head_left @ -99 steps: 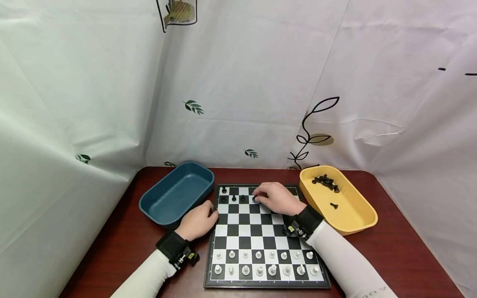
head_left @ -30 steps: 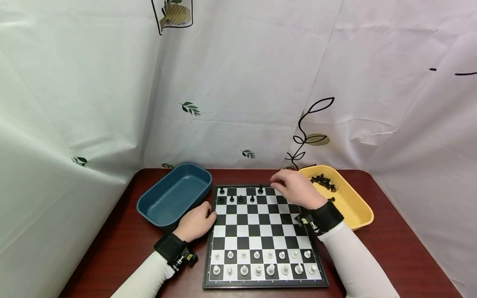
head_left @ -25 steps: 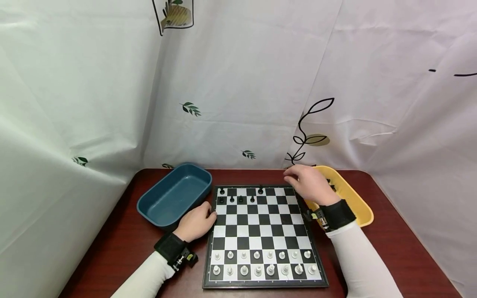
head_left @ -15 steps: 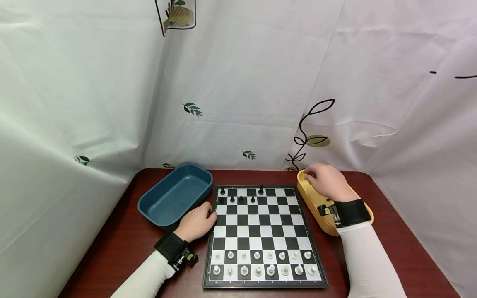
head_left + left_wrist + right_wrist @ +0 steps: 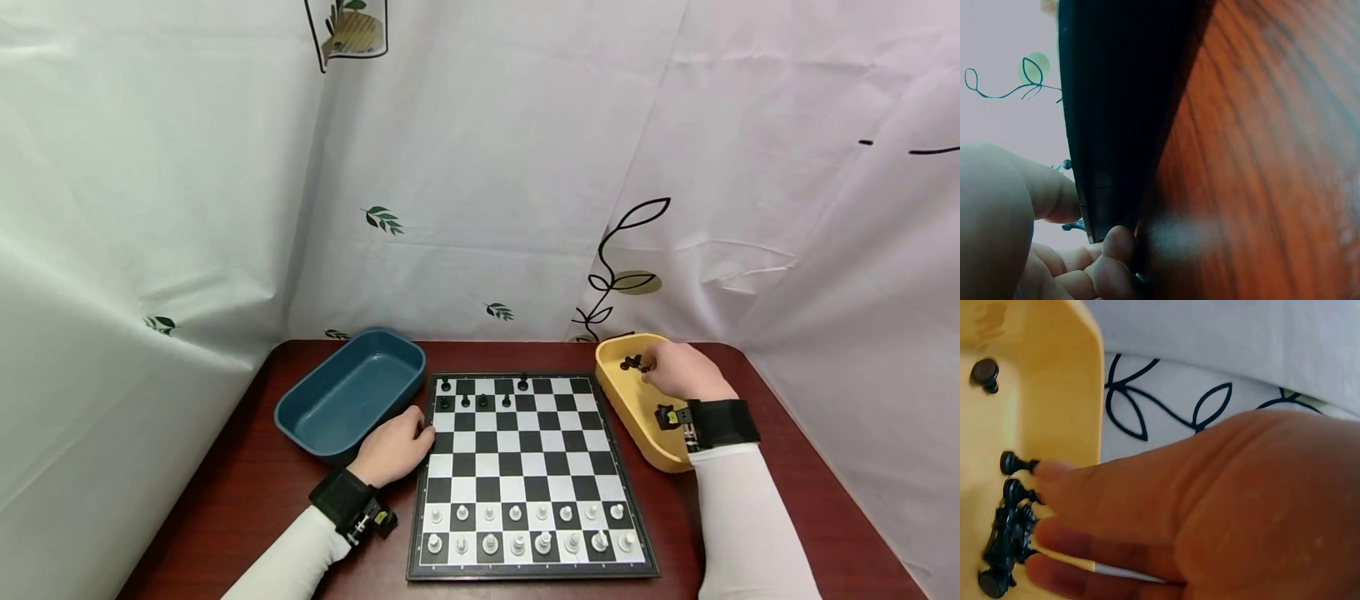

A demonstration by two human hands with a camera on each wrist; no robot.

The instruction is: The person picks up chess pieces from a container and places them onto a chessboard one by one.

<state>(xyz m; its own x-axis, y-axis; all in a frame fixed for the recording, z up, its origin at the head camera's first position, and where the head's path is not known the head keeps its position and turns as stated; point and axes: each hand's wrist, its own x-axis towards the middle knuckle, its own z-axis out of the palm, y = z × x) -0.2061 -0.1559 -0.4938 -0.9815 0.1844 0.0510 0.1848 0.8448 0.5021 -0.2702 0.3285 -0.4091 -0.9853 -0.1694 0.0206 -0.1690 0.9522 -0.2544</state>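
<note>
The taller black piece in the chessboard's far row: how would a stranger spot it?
Between the blue tray and the yellow tray lies a chessboard. In its far row, find the black piece nearer the yellow tray: it stands farther right than every other black piece on the board.

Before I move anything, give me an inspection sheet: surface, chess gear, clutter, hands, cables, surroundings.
Surface: red-brown wood-grain table.
Chessboard: white chess pieces fill its two nearest rows; six black chess pieces stand toward the far end.
Yellow tray: loose black pieces lying inside.
Blue tray: nothing seen inside.
Clutter: nothing seen.
Left hand: holds the chessboard's left edge.
Right hand: over the yellow tray, fingertips at the loose black pieces; whether it grips one is unclear.
Cables: nothing seen.
Surroundings: white leaf-print sheet behind and beside the table.
</note>
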